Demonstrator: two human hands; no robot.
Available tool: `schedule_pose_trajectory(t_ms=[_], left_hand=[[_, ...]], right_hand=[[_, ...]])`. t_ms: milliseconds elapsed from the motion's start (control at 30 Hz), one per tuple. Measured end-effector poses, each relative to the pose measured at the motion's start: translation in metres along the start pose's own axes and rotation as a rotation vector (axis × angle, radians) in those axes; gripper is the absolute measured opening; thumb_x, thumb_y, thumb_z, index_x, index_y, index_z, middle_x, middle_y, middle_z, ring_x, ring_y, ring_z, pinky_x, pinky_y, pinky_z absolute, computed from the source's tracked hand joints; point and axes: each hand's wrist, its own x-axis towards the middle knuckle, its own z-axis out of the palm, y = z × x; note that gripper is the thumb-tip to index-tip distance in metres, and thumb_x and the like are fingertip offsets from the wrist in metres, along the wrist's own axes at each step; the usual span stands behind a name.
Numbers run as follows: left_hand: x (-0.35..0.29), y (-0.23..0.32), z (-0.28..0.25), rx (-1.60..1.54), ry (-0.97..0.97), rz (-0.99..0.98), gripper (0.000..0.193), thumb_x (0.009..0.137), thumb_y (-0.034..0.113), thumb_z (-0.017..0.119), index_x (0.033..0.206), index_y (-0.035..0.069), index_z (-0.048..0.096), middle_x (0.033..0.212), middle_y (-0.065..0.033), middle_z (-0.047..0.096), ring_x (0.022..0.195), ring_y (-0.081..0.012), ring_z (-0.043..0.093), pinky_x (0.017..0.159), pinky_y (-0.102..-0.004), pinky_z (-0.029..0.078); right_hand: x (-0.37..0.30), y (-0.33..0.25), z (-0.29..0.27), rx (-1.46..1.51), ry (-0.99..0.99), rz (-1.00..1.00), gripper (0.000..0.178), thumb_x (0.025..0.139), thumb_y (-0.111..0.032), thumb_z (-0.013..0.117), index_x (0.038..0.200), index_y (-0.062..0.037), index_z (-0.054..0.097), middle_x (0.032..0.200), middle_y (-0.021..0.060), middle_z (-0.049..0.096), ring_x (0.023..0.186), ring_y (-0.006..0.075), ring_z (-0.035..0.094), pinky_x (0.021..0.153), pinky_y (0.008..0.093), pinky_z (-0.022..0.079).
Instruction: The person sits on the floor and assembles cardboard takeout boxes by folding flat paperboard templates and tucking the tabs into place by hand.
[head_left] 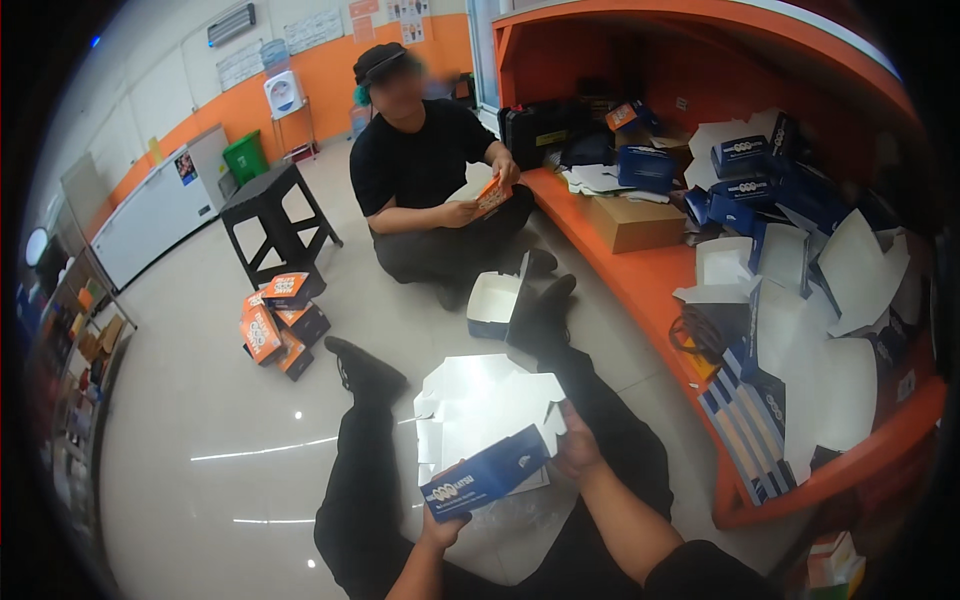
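Note:
A partly folded cardboard food box (487, 478), navy blue outside and white inside, is held above the floor between my legs. Its white lid flap stands open on the far side, with the blue front panel facing me. My left hand (443, 528) grips the lower left end of that panel, thumb over its top edge. At the box's right side, my right hand (577, 450) is closed on the side flap; part of its fingers is hidden behind the card. Beyond my feet sits an open blue and white box (494, 300), its lid raised.
Across from me a person (420, 165) sits cross-legged, holding an orange carton (489, 197). Folded orange-topped boxes (262, 333) lie piled by a black stool (272, 205). On the right, an orange shelf (640, 300) carries many blue boxes and flat blanks (830, 400).

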Motion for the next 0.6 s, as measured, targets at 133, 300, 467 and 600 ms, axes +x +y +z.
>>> schedule_pose_trajectory(t_ms=[133,300,467,600], left_hand=[[-0.010,-0.016,-0.012,-0.081,0.007,-0.227,0.049,0.062,-0.005,0.066,0.110,0.003,0.063,0.100,-0.0036,0.064,0.090,-0.0171,0.062,0.078,-0.0324,0.051],[-0.016,-0.031,-0.015,-0.084,0.079,-0.275,0.048,0.061,-0.008,0.062,0.108,0.003,0.063,0.101,-0.0039,0.062,0.092,-0.0167,0.060,0.079,-0.0307,0.049],[0.012,-0.035,-0.002,-0.277,0.402,-0.422,0.089,0.076,-0.005,0.060,0.154,0.004,0.019,0.139,-0.0138,0.045,0.125,-0.0233,0.048,0.099,-0.0388,0.044],[0.015,-0.001,0.002,0.584,0.310,0.108,0.104,0.071,0.011,0.081,0.154,0.015,0.019,0.156,-0.0258,0.021,0.144,-0.0410,0.027,0.114,-0.0501,0.032]], right_hand=[[-0.002,-0.003,0.000,-0.186,-0.101,0.084,0.040,0.102,-0.016,0.056,0.142,-0.0151,0.048,0.132,0.0003,0.054,0.116,0.0152,0.057,0.099,0.0361,0.048],[-0.008,-0.009,0.005,-0.252,-0.056,0.190,0.039,0.101,-0.008,0.053,0.140,-0.0076,0.049,0.133,0.0055,0.056,0.121,0.0202,0.056,0.103,0.0412,0.045],[0.003,-0.002,-0.023,-0.256,-0.076,0.071,0.024,0.100,-0.013,0.062,0.123,-0.0094,0.058,0.122,0.0028,0.059,0.111,0.0121,0.057,0.098,0.0346,0.049],[0.006,0.002,-0.018,-0.726,-0.013,-0.051,0.021,0.094,-0.013,0.071,0.110,-0.0061,0.060,0.136,0.0089,0.053,0.124,0.0175,0.052,0.097,0.0353,0.051]])
